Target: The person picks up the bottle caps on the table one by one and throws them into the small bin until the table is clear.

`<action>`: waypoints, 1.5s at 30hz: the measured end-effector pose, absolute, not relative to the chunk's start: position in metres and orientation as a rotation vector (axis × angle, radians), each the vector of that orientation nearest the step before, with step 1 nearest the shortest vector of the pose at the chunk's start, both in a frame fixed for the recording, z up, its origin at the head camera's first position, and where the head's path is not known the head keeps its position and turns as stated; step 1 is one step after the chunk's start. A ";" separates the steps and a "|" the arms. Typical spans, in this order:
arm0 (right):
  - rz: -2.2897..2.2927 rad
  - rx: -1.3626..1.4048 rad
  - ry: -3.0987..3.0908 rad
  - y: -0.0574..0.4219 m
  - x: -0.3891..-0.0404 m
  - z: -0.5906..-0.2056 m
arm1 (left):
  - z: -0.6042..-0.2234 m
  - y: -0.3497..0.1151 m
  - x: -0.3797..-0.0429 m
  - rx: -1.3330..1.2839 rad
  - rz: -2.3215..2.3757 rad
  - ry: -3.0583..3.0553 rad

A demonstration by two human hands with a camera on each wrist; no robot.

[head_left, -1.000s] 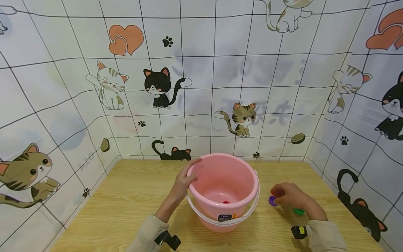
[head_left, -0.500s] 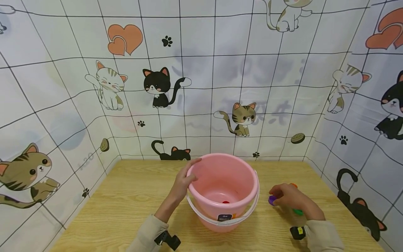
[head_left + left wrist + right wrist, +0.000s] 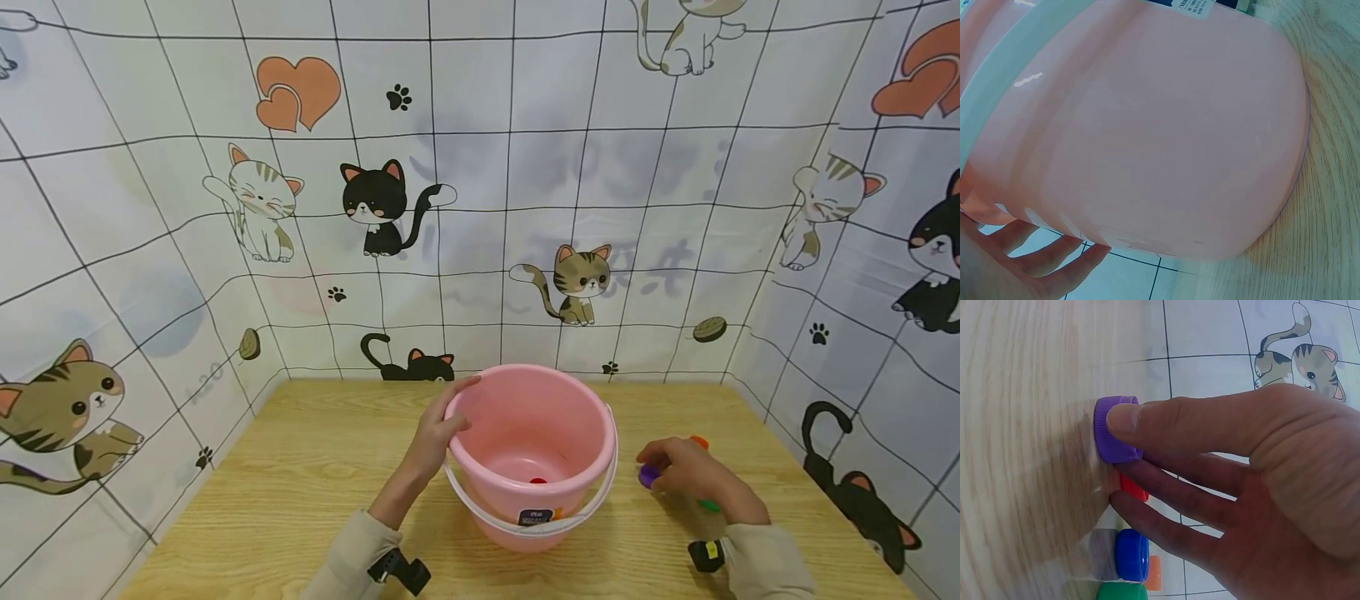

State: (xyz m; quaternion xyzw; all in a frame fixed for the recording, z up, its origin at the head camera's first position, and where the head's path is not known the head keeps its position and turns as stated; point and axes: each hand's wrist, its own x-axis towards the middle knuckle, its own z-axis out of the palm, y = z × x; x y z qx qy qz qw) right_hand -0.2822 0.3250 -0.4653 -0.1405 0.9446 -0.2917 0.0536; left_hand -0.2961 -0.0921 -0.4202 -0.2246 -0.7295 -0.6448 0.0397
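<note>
A pink plastic bucket (image 3: 525,417) with a white handle (image 3: 588,515) stands upright on the table. My left hand (image 3: 435,433) grips its left rim, thumb inside and fingers along the outer wall; in the left wrist view those fingers (image 3: 1060,262) touch the bucket's side. On the bucket's floor a small red thing (image 3: 537,481) shows, mostly hidden by the front rim. To the bucket's right, my right hand (image 3: 693,472) pinches a purple ribbed bottle cap (image 3: 1116,432) by thumb and fingers, at the tabletop. The cap's far side is hidden.
Beyond the right hand lie more caps: red (image 3: 1135,487), blue (image 3: 1132,555), orange (image 3: 1154,573) and green (image 3: 1122,592). The wooden table (image 3: 322,467) meets cloth walls (image 3: 480,208) printed with cats at the back and sides.
My right hand has shifted slightly left, uncovering an orange cap behind it. The purple cap stays at its fingertips with little movement. My left hand and the bucket have stayed put.
</note>
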 end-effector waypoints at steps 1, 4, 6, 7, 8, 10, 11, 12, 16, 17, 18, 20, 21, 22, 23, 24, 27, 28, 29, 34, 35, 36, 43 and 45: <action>-0.882 -0.419 2.872 0.324 -0.282 -0.466 | -0.420 -0.092 -0.296 -0.691 -1.974 -2.237; -0.865 -0.392 2.877 0.321 -0.283 -0.466 | -0.421 -0.093 -0.296 -0.696 -1.973 -2.239; -0.858 -0.377 2.879 0.319 -0.284 -0.466 | -0.421 -0.093 -0.296 -0.695 -1.978 -2.238; -0.858 -0.369 2.881 0.319 -0.284 -0.466 | -0.421 -0.093 -0.296 -0.700 -1.977 -2.236; -0.853 -0.366 2.886 0.318 -0.284 -0.466 | -0.421 -0.093 -0.296 -0.700 -1.980 -2.233; -0.850 -0.366 2.897 0.317 -0.284 -0.467 | -0.421 -0.093 -0.296 -0.696 -1.981 -2.232; -0.851 -0.365 2.902 0.317 -0.284 -0.468 | -0.420 -0.093 -0.296 -0.695 -1.982 -2.230; -0.854 -0.367 2.904 0.317 -0.284 -0.468 | -0.420 -0.092 -0.296 -0.693 -1.980 -2.231; -0.862 -0.367 2.909 0.317 -0.284 -0.469 | -0.420 -0.091 -0.296 -0.680 -1.979 -2.237; -0.863 -0.364 2.909 0.317 -0.284 -0.469 | -0.420 -0.091 -0.297 -0.681 -1.977 -2.238; -0.862 -0.361 2.911 0.317 -0.284 -0.469 | -0.420 -0.091 -0.297 -0.686 -1.969 -2.238; -0.858 -0.357 2.915 0.317 -0.285 -0.470 | -0.420 -0.091 -0.297 -0.684 -1.967 -2.240; -0.858 -0.356 2.917 0.317 -0.285 -0.470 | -0.420 -0.091 -0.296 -0.683 -1.963 -2.242; -0.858 -0.360 2.919 0.317 -0.285 -0.470 | -0.420 -0.091 -0.296 -0.677 -1.960 -2.244; -0.853 -0.371 2.919 0.317 -0.285 -0.471 | -0.420 -0.091 -0.296 -0.674 -1.960 -2.245; -0.851 -0.377 2.921 0.317 -0.285 -0.471 | -0.420 -0.091 -0.295 -0.670 -1.961 -2.246; -0.845 -0.399 2.926 0.318 -0.285 -0.472 | -0.420 -0.090 -0.295 -0.656 -1.968 -2.241; -0.843 -0.407 2.927 0.319 -0.285 -0.472 | -0.420 -0.090 -0.295 -0.654 -1.969 -2.239; -0.843 -0.412 2.927 0.319 -0.285 -0.472 | -0.420 -0.090 -0.295 -0.655 -1.972 -2.235; -0.847 -0.422 2.920 0.320 -0.285 -0.471 | -0.420 -0.090 -0.295 -0.657 -1.975 -2.226; -0.842 -0.431 2.920 0.321 -0.285 -0.470 | -0.420 -0.090 -0.295 -0.658 -1.978 -2.224; -0.844 -0.426 2.918 0.321 -0.285 -0.470 | -0.420 -0.090 -0.295 -0.658 -1.980 -2.223; -0.855 -0.410 2.904 0.319 -0.284 -0.466 | -0.419 -0.090 -0.295 -0.664 -1.972 -2.236; -0.866 -0.398 2.896 0.318 -0.283 -0.465 | -0.420 -0.091 -0.295 -0.672 -1.957 -2.241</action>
